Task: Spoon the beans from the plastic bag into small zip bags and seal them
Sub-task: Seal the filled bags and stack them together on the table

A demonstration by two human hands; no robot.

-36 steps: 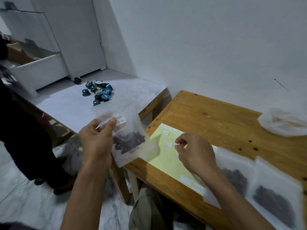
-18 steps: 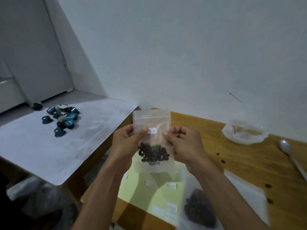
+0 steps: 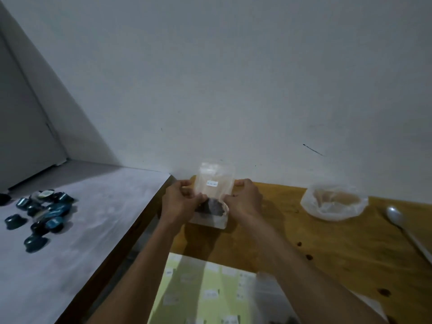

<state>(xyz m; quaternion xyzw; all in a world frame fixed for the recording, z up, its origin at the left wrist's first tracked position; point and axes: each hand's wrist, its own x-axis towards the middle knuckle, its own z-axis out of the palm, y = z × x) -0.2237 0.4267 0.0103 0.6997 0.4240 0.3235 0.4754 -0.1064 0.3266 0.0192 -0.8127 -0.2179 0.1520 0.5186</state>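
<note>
Left hand (image 3: pixel 181 202) and right hand (image 3: pixel 244 200) both pinching the small zip bag (image 3: pixel 214 183) at its sides, upright, near the desk's (image 3: pixel 327 249) far left corner. Dark beans (image 3: pixel 211 206) pooled low in it, white label (image 3: pixel 212 183) on front. Plastic bag (image 3: pixel 334 202) open by the far edge, spoon (image 3: pixel 406 232) at the right edge. Label sheet (image 3: pixel 210 291) at the near edge. Blue capsules (image 3: pixel 39 213) on the white table (image 3: pixel 93 230) to the left.

Both forearms are bare to the frame edge, with no sleeves, rings or watch showing.
</note>
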